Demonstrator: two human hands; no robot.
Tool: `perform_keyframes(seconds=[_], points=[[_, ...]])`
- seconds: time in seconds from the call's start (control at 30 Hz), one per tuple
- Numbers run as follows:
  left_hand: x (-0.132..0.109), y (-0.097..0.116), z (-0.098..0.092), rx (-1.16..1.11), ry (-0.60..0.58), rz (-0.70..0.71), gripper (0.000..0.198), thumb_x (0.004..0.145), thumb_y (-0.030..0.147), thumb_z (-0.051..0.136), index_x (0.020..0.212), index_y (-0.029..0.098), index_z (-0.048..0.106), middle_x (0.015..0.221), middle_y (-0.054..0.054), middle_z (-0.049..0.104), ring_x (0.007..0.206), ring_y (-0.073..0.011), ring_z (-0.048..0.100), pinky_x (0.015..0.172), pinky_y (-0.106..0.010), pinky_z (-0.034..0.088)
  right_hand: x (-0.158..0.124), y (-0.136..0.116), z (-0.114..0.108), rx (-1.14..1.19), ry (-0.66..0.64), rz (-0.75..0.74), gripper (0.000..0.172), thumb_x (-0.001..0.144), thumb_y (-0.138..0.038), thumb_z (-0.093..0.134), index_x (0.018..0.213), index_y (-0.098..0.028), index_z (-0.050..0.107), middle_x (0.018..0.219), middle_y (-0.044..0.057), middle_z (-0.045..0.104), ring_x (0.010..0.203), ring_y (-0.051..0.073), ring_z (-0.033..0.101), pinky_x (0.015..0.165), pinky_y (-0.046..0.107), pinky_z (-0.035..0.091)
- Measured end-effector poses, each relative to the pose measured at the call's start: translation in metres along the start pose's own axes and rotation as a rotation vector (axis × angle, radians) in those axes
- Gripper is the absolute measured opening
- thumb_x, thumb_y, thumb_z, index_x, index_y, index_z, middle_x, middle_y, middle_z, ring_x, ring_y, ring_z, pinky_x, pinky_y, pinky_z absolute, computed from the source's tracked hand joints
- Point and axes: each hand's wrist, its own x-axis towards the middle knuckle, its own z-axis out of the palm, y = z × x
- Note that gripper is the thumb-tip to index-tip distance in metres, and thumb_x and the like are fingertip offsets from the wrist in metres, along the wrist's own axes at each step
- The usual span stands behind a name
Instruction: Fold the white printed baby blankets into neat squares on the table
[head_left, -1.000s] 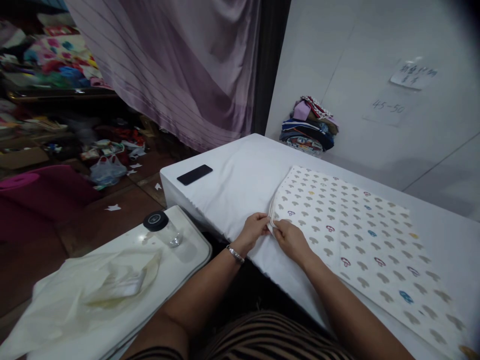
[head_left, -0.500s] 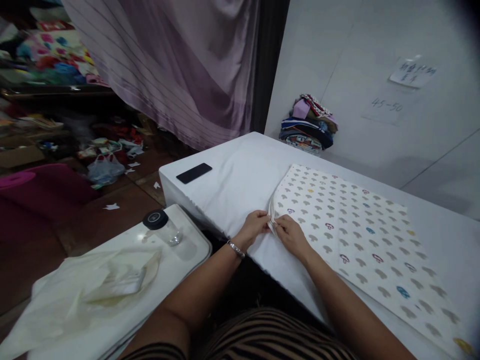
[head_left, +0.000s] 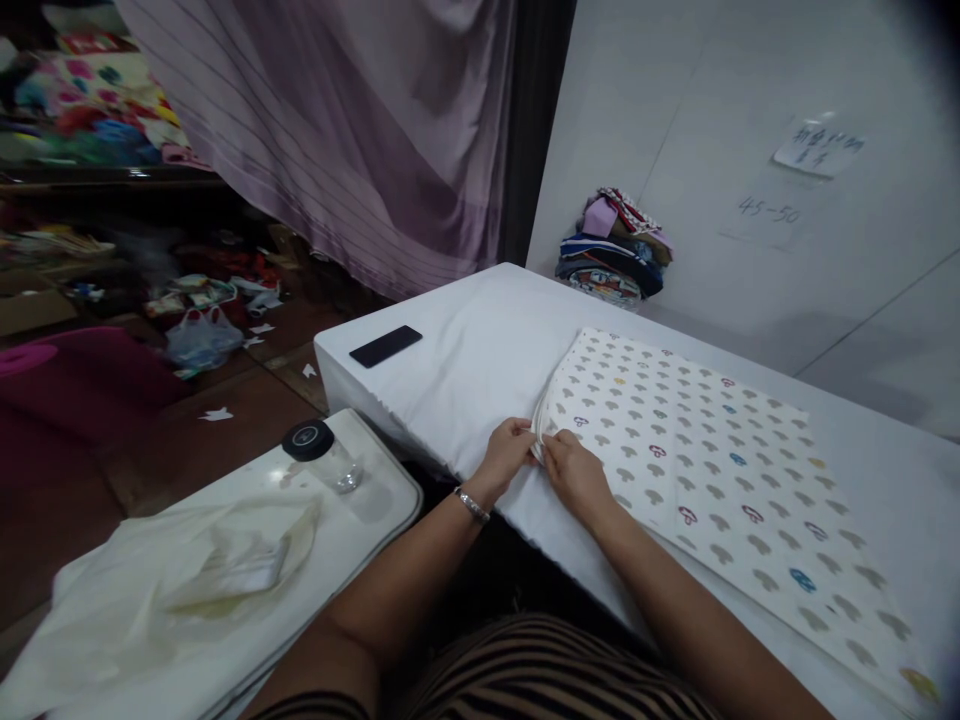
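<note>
A folded white cloth printed with grey mushroom-like shapes and a few coloured ones lies on the white-covered table. Its layered near-left corner is pinched between my two hands. My left hand, with a silver bracelet at the wrist, grips the layers from the left with fingers closed. From the right, my right hand presses thumb and fingers around the same corner. The fingertips partly hide the edges of the cloth.
A black phone lies at the table's far-left corner. On a lower white surface at left are a clear jar with black lid and a pale plastic bag. Folded fabrics are stacked by the wall.
My fingers have shifted slightly at the cloth's corner, with the right hand's fingers now more closed over the layers. The cloth stays in place; the view has drifted a little.
</note>
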Motion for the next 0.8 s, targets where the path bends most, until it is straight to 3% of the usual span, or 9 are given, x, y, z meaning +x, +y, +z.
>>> perform_keyframes(seconds=[0.17,0.4,0.5,0.63,0.8], points=[[-0.005,0.001,-0.001,-0.033,-0.005,-0.008,0.024,0.073,0.016,0.065,0.095,0.013,0.055,0.073,-0.001,0.058,0.059,-0.0111,0.059,0.051,-0.022,0.05,0.0,0.0,0.001,0.012,-0.006,-0.013,0.023,0.095,-0.023,0.039,0.095,-0.02,0.061,0.089,0.004,0.057,0.073,0.013,0.054,0.062,0.024,0.037],[0.005,-0.005,-0.003,0.082,-0.013,0.006,0.025,0.071,0.006,0.057,0.095,0.013,0.055,0.077,0.0,0.056,0.06,-0.0104,0.058,0.053,-0.022,0.05,-0.008,0.006,-0.002,0.105,0.025,-0.085,0.023,0.093,-0.027,0.041,0.104,-0.022,0.061,0.093,0.005,0.059,0.083,0.017,0.057,0.07,0.027,0.045],[0.011,-0.006,-0.009,0.292,0.018,0.087,0.032,0.07,0.006,0.055,0.1,0.015,0.055,0.077,0.001,0.056,0.058,-0.0103,0.057,0.054,-0.022,0.048,-0.021,0.015,0.0,0.008,0.085,-0.142,0.03,0.092,-0.026,0.043,0.116,-0.017,0.058,0.1,0.01,0.061,0.092,0.022,0.056,0.076,0.032,0.046],[0.01,0.0,-0.015,0.766,0.05,0.266,0.037,0.072,0.01,0.055,0.108,0.016,0.056,0.075,0.0,0.059,0.063,-0.0128,0.058,0.061,-0.023,0.046,-0.039,0.03,0.012,-0.072,0.088,-0.249,0.033,0.095,-0.024,0.038,0.12,-0.017,0.058,0.112,0.012,0.062,0.098,0.024,0.054,0.085,0.038,0.044],[0.004,0.013,-0.012,0.969,0.058,0.327,0.044,0.073,0.012,0.051,0.117,0.013,0.052,0.089,-0.007,0.063,0.085,-0.0214,0.061,0.077,-0.031,0.046,-0.042,0.035,0.023,-0.014,0.129,-0.135,0.032,0.098,-0.029,0.035,0.116,-0.022,0.061,0.103,0.008,0.064,0.094,0.021,0.053,0.082,0.035,0.042]])
